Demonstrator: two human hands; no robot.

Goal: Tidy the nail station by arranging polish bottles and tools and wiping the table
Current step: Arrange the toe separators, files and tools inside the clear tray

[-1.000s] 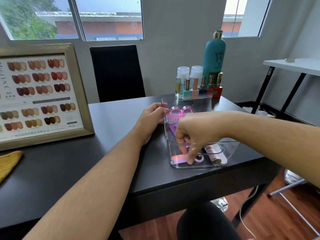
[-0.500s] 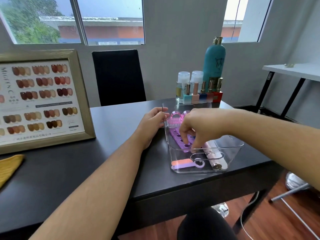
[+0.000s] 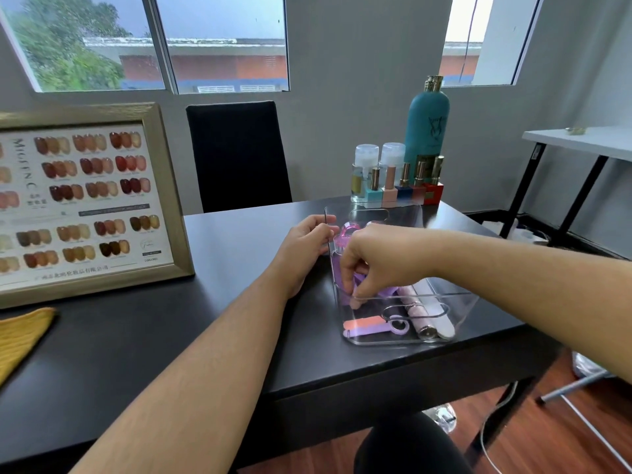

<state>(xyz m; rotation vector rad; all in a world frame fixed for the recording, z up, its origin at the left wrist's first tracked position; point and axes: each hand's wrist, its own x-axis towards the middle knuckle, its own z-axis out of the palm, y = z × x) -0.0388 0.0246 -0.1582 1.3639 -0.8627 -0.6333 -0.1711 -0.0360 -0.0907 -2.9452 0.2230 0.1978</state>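
Note:
A clear plastic organiser tray [image 3: 455,323] sits on the black table [image 3: 212,323] at the right. Inside lie a pink-and-purple nail file [image 3: 367,326], a purple ring-handled tool [image 3: 399,327], a pale pink tube [image 3: 418,311] and a pink nail brush [image 3: 346,235]. My right hand [image 3: 372,265] reaches into the tray, its fingers pinched on a purple toe separator [image 3: 383,289]. My left hand [image 3: 306,251] grips the tray's left wall from outside. Polish bottles [image 3: 403,186] stand in a row at the table's back edge.
A tall teal bottle [image 3: 426,126] and two clear pump bottles [image 3: 366,169] stand behind the polishes. A framed colour chart [image 3: 85,200] leans at the left, a yellow cloth [image 3: 20,336] lies before it. A black chair [image 3: 237,155] faces me; a white side table [image 3: 578,140] stands right.
My right hand left the file at the tray's near end, moved back toward the middle, then dipped down onto the purple toe separator. My left hand stayed on the tray wall.

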